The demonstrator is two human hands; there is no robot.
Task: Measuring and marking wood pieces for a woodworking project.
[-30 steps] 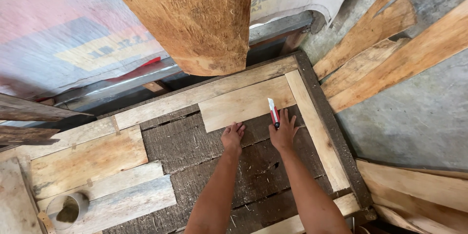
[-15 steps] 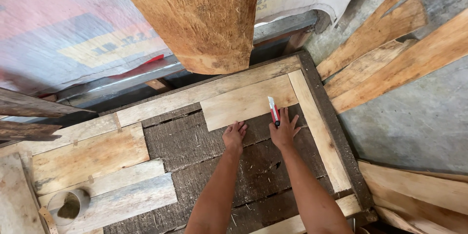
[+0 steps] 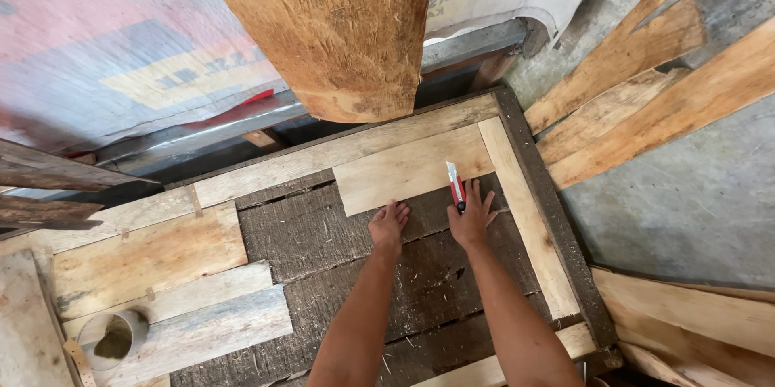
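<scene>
While both hands [image 3: 387, 224] stay planted, nothing has shifted.

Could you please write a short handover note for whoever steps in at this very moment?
Left hand: flat, palm down, at the lower edge of the pale board; nothing in its grip.
Right hand: spread on the dark planks, with the red utility knife at its fingers, blade out over the pale board.
Done: the pale board lies inside the light wooden frame.
Left: no cut shows on the board yet.
</scene>
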